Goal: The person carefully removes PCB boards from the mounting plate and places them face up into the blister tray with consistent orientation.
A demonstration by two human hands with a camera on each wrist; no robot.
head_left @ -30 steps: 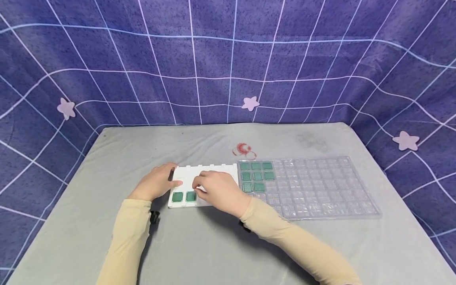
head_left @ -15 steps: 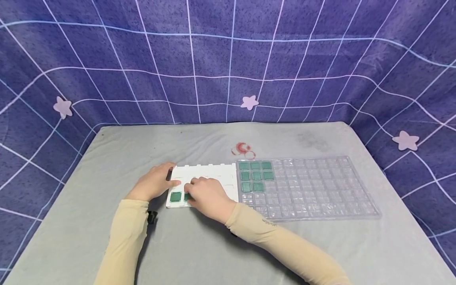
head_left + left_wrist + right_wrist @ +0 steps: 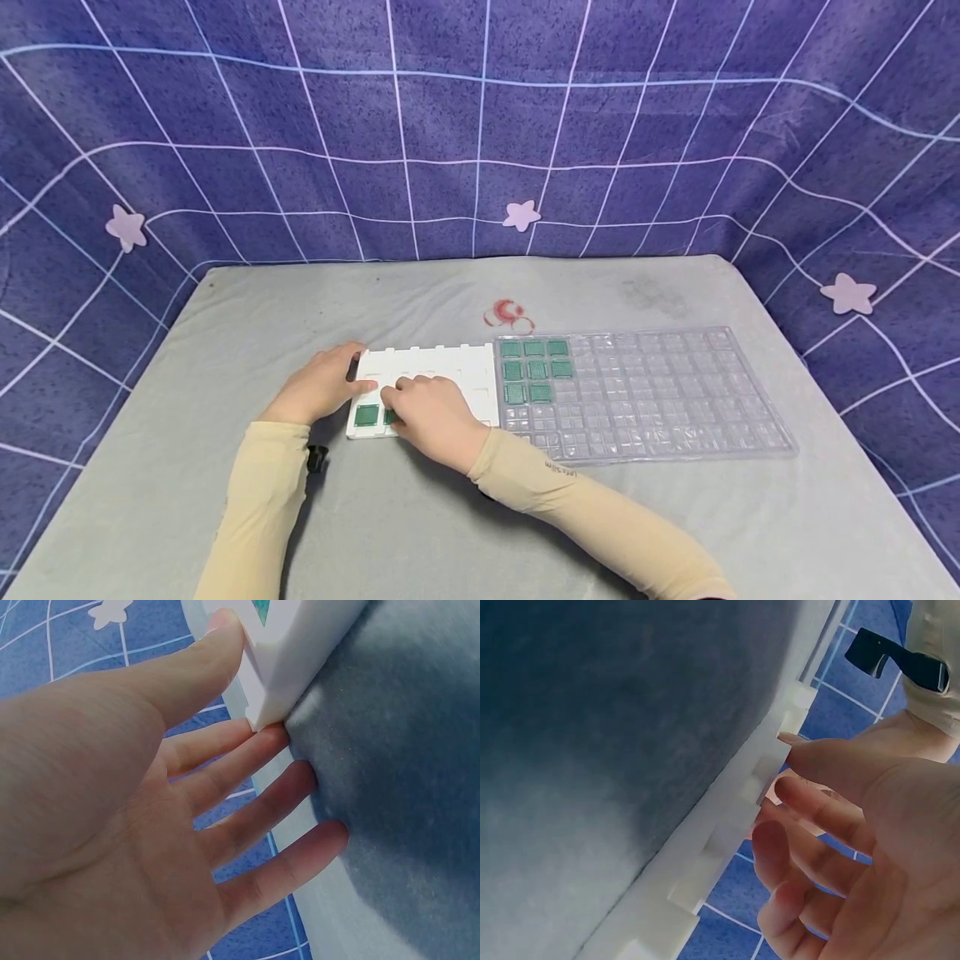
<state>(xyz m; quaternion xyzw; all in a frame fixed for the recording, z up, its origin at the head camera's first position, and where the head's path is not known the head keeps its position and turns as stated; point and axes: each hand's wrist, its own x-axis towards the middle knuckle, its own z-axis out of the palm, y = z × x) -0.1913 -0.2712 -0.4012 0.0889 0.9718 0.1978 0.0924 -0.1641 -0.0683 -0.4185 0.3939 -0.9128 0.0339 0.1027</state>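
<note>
A white tray [image 3: 435, 360] lies flat on the table, with a green chip [image 3: 367, 415] in its near-left slot. My left hand [image 3: 318, 388] grips the tray's left end; the left wrist view shows the thumb on top and fingertips at the corner. Beside the first chip sits a second green chip [image 3: 388, 417], mostly covered by my right hand [image 3: 437, 419]. That hand's thumb and forefinger pinch at this chip, the fingertips hidden from the head view. In the right wrist view, thumb and forefinger reach over the white tray's notched edge [image 3: 727, 832], the other fingers curled.
Against the white tray's right side lies a long clear plastic tray [image 3: 675, 392] with many square pockets. Several green chips [image 3: 536, 369] fill pockets at its far-left end. A red printed mark [image 3: 508, 312] shows on the grey cloth behind. A purple gridded curtain [image 3: 480, 125] stands around the table.
My right hand has moved left over the second green chip, covering most of it. The left hand stays on the white tray. The whole head view has shifted slightly left.
</note>
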